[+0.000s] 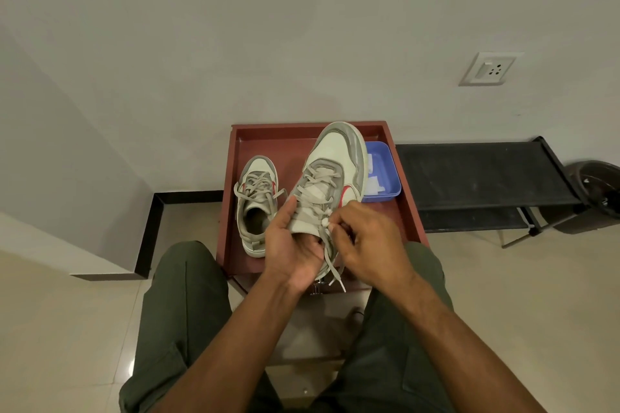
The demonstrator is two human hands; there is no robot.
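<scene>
A grey and off-white sneaker with a red stripe is lifted above a red-brown tray table, toe pointing away from me. My left hand grips its heel and tongue end from the left, thumb up along the laces. My right hand pinches a grey lace near the top eyelets; the lace ends hang down below the shoe. The matching second sneaker lies flat on the tray to the left, loosely laced, untouched.
A blue plastic tub holding white items sits on the tray's right side, partly behind the held shoe. A black bench stands to the right against the wall, with a dark bin beyond it. My green-trousered knees flank the tray.
</scene>
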